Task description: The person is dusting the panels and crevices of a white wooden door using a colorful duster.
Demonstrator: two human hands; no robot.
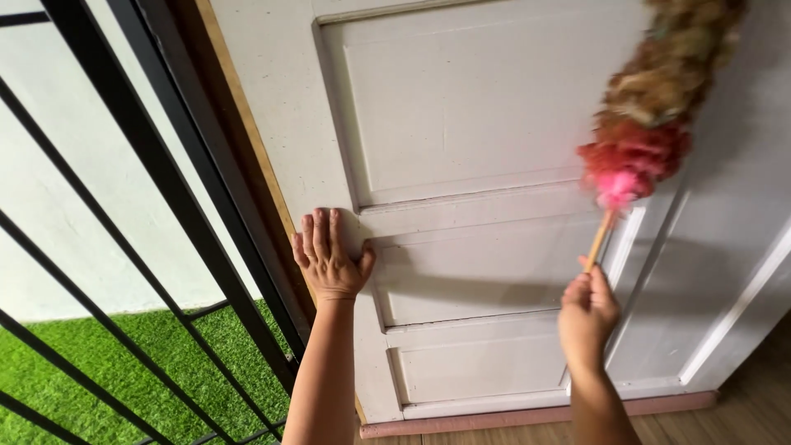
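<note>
Left hand [328, 257] pressed flat against the white panelled door [461, 115], fingers spread and pointing up, palm just beside the door's left edge and level with the rail between the upper and middle panels. Nothing held in that grip, fully open against the wood.

Right hand [587, 311] closed in a fist around the lower end of a thin wooden stick [599, 239], the handle of a feather duster [659, 91]. Grip wrapped tight, back of the hand toward the camera. Stick slanting up and to the right from the fist. Fluffy duster head lying against the door's upper right part, pink and red at its lower end nearest the handle, tan and brown higher up, running out past the top of the view.

Left of the door, a brown wooden frame edge [247, 140], then black metal bars [156, 165] slanting across. Beyond the bars, a pale wall [74, 214] and green artificial turf [124, 363] below it. Under the door, a pinkish strip [527, 416] along its bottom edge, and wood-toned floor [733, 412] to the right of that.
</note>
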